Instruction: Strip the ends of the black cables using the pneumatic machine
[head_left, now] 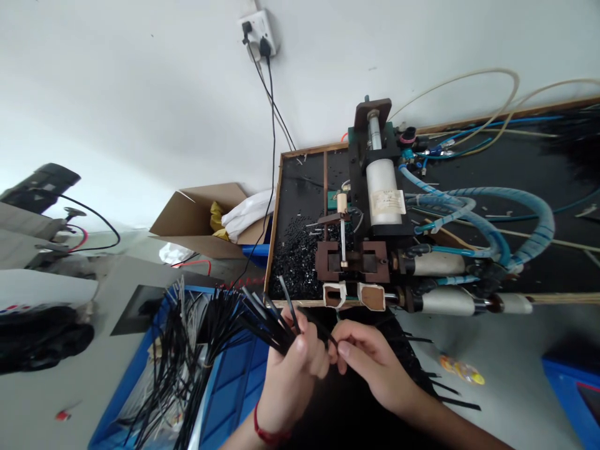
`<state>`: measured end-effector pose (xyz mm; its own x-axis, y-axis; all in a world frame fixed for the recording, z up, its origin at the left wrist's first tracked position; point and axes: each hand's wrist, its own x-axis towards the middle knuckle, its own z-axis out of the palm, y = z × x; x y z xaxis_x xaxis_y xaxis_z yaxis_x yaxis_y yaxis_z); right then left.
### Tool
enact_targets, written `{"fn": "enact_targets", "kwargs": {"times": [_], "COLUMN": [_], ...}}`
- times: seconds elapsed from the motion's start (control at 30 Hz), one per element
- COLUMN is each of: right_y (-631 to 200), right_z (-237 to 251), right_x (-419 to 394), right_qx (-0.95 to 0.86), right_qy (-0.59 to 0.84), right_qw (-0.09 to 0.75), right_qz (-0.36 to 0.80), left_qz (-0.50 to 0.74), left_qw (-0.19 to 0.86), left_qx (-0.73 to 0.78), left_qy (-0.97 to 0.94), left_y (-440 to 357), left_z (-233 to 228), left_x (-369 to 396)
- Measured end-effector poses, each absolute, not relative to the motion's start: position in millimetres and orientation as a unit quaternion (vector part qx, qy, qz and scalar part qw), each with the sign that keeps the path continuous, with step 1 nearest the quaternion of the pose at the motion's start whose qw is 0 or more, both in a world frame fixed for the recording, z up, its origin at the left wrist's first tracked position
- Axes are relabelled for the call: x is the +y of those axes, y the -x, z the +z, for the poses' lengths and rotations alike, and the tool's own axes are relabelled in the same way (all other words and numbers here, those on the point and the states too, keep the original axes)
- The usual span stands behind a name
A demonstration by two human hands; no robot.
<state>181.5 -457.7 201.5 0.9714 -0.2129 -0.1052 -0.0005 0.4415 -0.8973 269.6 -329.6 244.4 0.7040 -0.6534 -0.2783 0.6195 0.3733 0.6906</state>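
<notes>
My left hand (pixel 300 356) is closed around a bundle of black cables (pixel 265 319), whose cut ends fan out up and to the left. Close beside it, my right hand (pixel 365 359) pinches a single dark cable (pixel 332 337) between thumb and fingers, near the bundle. Just beyond both hands stands the wire-stripping machine (pixel 354 261), with its clamp block and two pale padded pieces at the bench edge. More black cables (pixel 450 400) lie below and right of my right hand, over my lap, partly hidden by the arm.
A blue crate (pixel 234 394) holding loose cables stands at the lower left. Small black scraps (pixel 300 250) cover the bench beside the machine. Hoses (pixel 529 206) curl on the right. An open cardboard box (pixel 192 219) sits left of the bench, and a wall socket (pixel 257 31) is above.
</notes>
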Motion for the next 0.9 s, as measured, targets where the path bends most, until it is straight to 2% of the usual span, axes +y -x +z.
{"fn": "enact_targets", "kwargs": {"times": [0.3, 0.9], "right_y": [-184.6, -186.4], "right_z": [208.9, 206.1], "right_x": [-451.9, -448.3], "right_qx": [0.113, 0.135], "right_qy": [0.664, 0.643], "right_qw": [0.733, 0.751], "right_qz": [-0.098, -0.074], "left_qz": [-0.359, -0.349], "left_qw": [0.783, 0.787], "left_qx": [0.048, 0.068], "left_qy": [-0.505, -0.504], "left_y": [-268.9, -270.1], "left_z": [245.1, 237.8], "left_x": [-335.9, -336.4]}}
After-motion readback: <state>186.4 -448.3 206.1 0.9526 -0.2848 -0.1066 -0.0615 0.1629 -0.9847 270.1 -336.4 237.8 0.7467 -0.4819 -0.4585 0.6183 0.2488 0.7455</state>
